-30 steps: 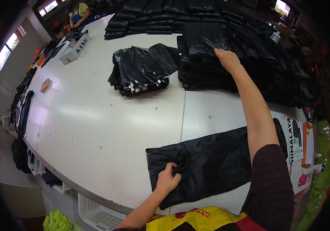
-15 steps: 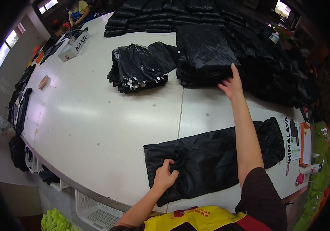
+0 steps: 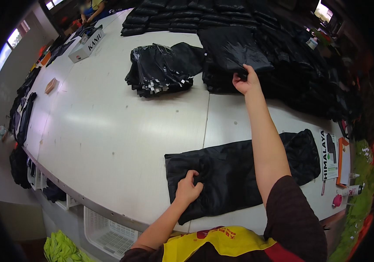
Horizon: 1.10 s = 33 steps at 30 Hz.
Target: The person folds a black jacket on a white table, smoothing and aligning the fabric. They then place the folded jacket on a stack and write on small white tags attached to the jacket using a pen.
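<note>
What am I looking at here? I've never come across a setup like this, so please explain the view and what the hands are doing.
There is no machine: these are a person's bare hands, seen from a fisheye camera worn on the head, which bends straight edges. On the pale table, the left hand rests on a black cloth piece. The right hand reaches to a black pile and seems to pinch its near edge, though dark cloth hides how firmly. Beside that pile lies a black bundle with white tags; more black stacks line the far side.
</note>
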Tool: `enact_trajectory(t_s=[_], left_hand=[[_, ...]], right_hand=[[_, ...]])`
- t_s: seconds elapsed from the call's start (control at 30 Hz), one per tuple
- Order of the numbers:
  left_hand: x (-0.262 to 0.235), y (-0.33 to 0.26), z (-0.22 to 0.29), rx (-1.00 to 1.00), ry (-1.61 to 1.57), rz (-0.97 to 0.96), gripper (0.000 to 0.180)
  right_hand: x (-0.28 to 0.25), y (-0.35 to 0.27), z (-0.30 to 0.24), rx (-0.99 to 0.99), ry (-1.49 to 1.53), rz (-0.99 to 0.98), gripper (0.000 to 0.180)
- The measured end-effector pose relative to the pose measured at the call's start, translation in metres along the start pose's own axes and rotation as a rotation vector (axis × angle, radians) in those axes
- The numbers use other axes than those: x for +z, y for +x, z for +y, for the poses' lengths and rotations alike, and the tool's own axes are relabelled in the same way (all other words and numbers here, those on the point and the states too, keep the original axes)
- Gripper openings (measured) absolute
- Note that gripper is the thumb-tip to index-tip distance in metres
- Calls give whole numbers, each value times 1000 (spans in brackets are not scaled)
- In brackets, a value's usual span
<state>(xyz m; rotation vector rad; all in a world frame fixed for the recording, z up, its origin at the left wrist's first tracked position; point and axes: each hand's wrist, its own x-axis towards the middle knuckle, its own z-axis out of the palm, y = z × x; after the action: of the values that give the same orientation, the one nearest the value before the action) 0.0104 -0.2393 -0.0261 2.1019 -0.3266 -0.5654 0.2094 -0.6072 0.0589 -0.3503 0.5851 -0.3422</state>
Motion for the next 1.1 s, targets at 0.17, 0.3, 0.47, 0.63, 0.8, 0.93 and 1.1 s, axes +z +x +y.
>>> enact_trajectory(t_s=[0.17,0.3,0.47,0.63,0.8,0.93,1.1], left_hand=[[-2,1,-2,-36,-12,-1,33],[-6,4,4,-53,38,-85,34],[4,-7,34,-19,267,58,39],[79,8,-81,616,617,515,69],[48,-33,3,469,453,45,76],[12,-63,66,266,402,-295,81],[27,-80,53,227,463,-409,87]], right_hand=[[-55,-64,2,-48,-120,-180,43],[-111,-143,12,-61,-171,-301,37],[-160,-229,4,80,-228,-429,29],[-180,-285,21,172,-297,-415,51],[-223,-261,20,158,-858,-204,46],[-221,-263,12,139,-976,-204,41],[-223,-265,15,153,-762,-132,37]])
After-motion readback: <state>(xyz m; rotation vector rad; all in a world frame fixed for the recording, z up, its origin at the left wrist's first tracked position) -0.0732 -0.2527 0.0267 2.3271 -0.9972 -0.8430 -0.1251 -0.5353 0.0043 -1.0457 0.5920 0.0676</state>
